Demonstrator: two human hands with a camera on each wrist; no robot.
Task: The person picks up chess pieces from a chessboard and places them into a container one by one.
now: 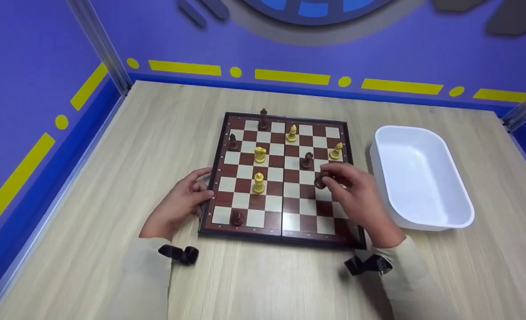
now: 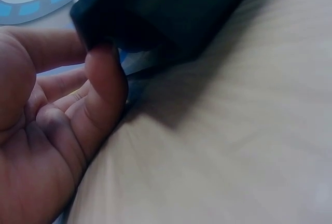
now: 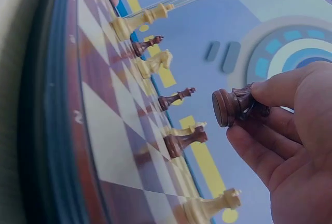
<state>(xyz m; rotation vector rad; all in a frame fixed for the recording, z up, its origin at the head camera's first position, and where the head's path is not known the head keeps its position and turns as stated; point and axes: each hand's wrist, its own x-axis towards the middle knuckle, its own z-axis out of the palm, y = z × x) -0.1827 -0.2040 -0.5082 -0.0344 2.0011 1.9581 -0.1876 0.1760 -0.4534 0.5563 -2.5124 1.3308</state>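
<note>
a glossy dark brown chess piece [image 3: 228, 107] with a round stepped base and ridged body is pinched between thumb and fingertips of the right hand [image 1: 358, 191], raised over the right half of the brown-and-cream checkered chessboard [image 1: 274, 202]. small pale marks on its border are too blurred to read. the left hand [image 1: 181, 202] grips its left edge, thumb and forefinger against it. four yellow pieces [image 1: 258, 183] and four dark brown ones [image 1: 307, 161] stand on it. at right, a white plastic tub [image 1: 418, 178].

Pale wood-grain tabletop [image 1: 263, 284], dark-edged chessboard [image 1: 292, 204] flat near middle, white tub [image 1: 423, 182] upright just beside board's right edge
</note>
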